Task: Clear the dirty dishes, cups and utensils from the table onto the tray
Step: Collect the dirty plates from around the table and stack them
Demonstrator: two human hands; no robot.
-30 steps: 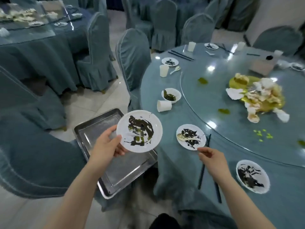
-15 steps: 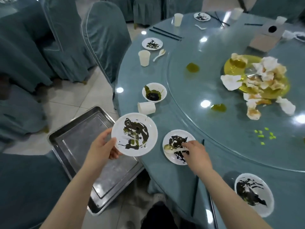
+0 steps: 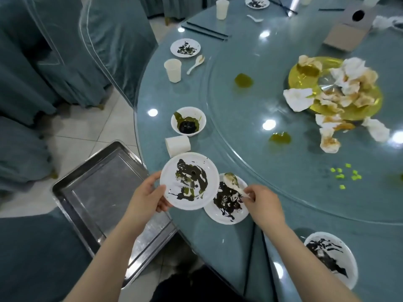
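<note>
A: What do the fingers (image 3: 247, 194) of the right hand (image 3: 265, 207) hold?

B: They pinch the handle of a white spoon (image 3: 234, 183) lying on the sauce-smeared plate (image 3: 226, 211) at the worktop's (image 3: 218, 247) near edge. It looks light, stiff and probably greasy, so a firm grip on the dry handle end seems best.

A: And the left hand (image 3: 146, 196)?

B: Thumb on top, fingers under the rim of a second dirty plate (image 3: 189, 180), held above the worktop's edge beside the steel tray (image 3: 65, 192). It's probably light but breakable
</note>
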